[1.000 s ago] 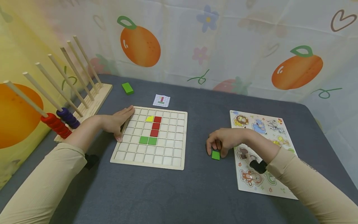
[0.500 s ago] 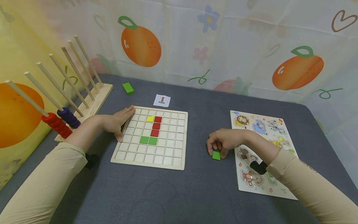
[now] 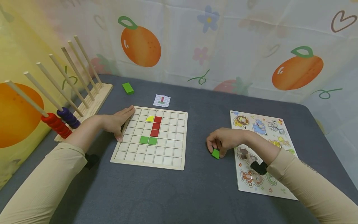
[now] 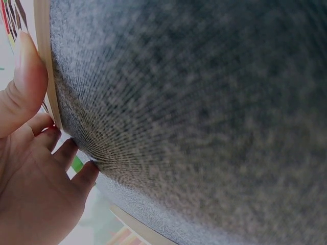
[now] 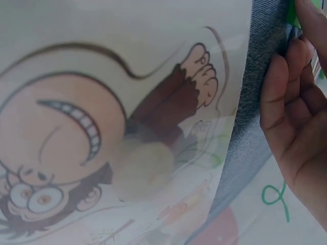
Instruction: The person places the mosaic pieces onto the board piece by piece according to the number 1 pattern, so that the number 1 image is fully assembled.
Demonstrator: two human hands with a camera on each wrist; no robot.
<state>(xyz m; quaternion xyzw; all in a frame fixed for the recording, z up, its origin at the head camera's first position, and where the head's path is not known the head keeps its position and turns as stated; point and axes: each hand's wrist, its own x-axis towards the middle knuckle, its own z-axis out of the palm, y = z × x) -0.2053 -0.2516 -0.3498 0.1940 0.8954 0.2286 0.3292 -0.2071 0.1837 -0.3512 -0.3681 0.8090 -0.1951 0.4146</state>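
Observation:
In the head view my left hand (image 3: 115,122) lies along the left edge of a wooden grid board (image 3: 167,160), its thumb on the near part of that edge and its fingers reaching to the far corner. On the board sit a yellow tile (image 3: 150,119), a column of red tiles (image 3: 155,126) and two green tiles (image 3: 148,140). My right hand (image 3: 226,138), right of the board, pinches a tilted green square tile (image 3: 215,153) between thumb and fingers, low over the dark table. The right wrist view shows only a sliver of this green tile (image 5: 293,14).
A printed grid card (image 3: 161,100) lies behind the board, with a green block (image 3: 128,88) to its left. At far left stands a wooden peg rack (image 3: 96,101) with red beads (image 3: 56,125) and purple beads (image 3: 68,117). An animal puzzle board (image 3: 260,183) lies under the right forearm.
The green tile in my right hand has gone from flat to tilted as the fingers shifted slightly. My left hand and the board have stayed put.

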